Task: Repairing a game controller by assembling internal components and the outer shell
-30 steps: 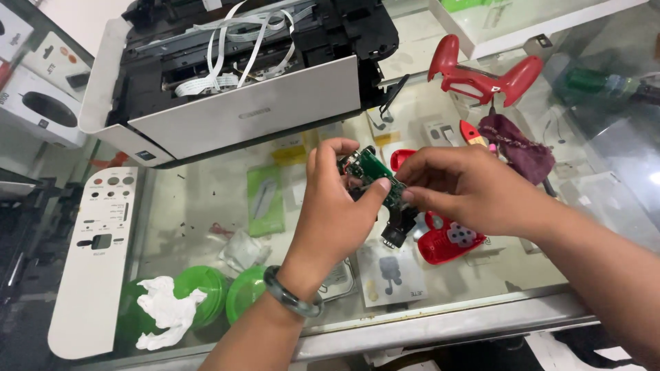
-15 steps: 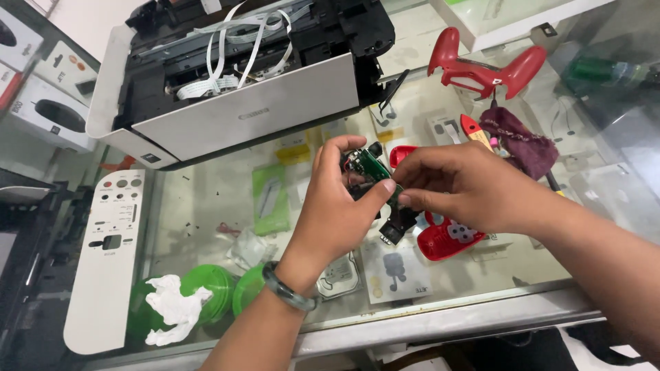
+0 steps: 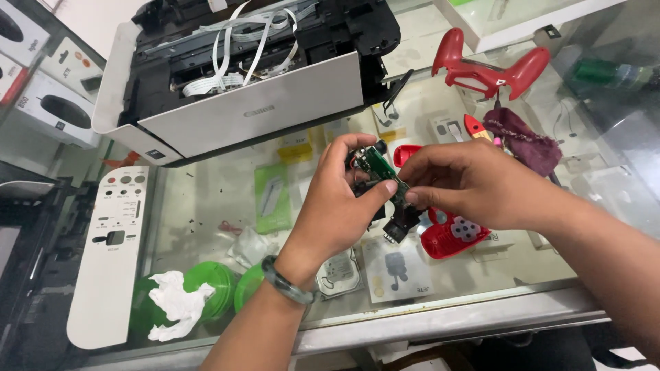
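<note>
Midway, apparently — green circuit board [image 3: 381, 173] already out of red controller shell [image 3: 450, 233], which lies open on desk [image 3: 481, 302] just below right hand [image 3: 474, 182]. Left hand [image 3: 340, 206] clamps board; right fingertips pinch its edge. Second red shell half [image 3: 491, 69] well beyond grip — reassembly not begun.
</note>
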